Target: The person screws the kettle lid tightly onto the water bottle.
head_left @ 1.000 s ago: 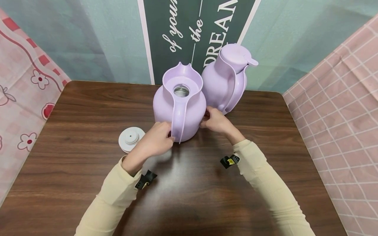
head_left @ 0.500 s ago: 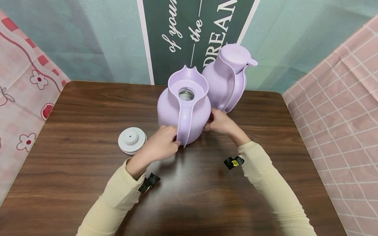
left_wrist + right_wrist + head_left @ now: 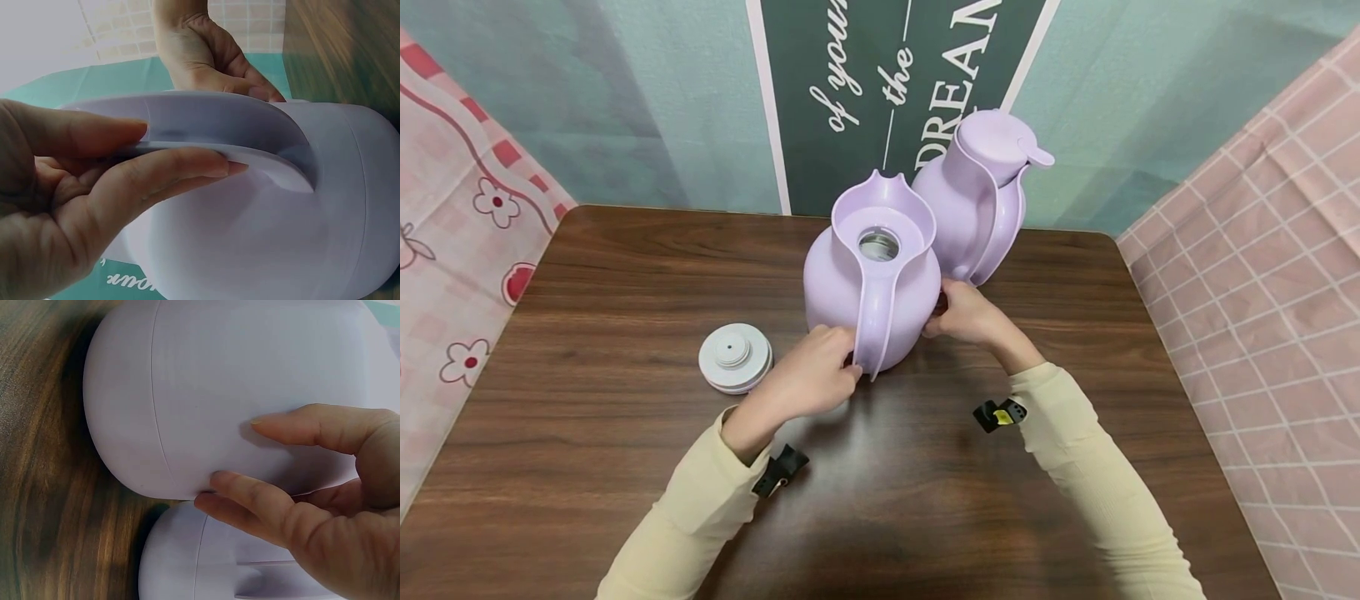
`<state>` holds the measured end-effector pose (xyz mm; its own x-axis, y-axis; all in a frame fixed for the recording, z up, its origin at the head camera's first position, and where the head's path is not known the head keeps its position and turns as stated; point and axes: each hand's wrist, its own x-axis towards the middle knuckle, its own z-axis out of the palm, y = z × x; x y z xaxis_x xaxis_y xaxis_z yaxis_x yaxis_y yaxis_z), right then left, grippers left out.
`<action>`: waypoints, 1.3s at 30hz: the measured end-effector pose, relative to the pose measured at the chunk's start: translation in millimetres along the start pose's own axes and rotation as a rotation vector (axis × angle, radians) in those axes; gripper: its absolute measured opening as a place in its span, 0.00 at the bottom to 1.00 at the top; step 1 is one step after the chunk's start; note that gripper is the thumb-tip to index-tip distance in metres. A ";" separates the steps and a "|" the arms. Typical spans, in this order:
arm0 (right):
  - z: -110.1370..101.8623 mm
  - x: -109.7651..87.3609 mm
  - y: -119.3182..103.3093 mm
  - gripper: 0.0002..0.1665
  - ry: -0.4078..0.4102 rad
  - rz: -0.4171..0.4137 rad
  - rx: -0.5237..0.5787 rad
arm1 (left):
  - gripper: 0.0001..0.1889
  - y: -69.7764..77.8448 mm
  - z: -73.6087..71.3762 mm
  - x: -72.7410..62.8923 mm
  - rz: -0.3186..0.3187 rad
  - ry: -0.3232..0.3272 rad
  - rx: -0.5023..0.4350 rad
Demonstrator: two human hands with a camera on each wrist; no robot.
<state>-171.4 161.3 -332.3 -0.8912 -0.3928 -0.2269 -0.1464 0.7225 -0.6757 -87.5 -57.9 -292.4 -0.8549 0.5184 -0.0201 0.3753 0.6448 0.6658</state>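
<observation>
Currently we note left hand (image 3: 815, 371) pinching the handle (image 3: 875, 321) of the open jug (image 3: 833, 287), right hand (image 3: 970, 319) spread against its side, jug between both, so a rightward shove could, we judge, knock the lidded jug (image 3: 953, 212) just beyond right hand.

Dk brown bench (image 3: 925, 500) w/ grain running side to side, back corners rounded, a soft shine nr the middle! Back-ctr on it, an open lilac jug (image 3: 880, 283), handle facing the near edge. Just behind, to the R, a lidded lilac jug (image 3: 955, 200). Over L, a round white stopper (image 3: 735, 358), stepped side up!
</observation>
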 end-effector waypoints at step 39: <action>-3.6 2.3 6.5 0.20 -0.065 0.027 0.037 | 0.08 7.0 7.2 2.3 0.017 -0.020 -0.014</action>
<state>-176.0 167.2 -334.6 -0.8646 -0.4104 -0.2898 -0.1058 0.7125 -0.6936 -84.2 -48.1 -293.1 -0.8410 0.5404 -0.0239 0.3844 0.6282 0.6765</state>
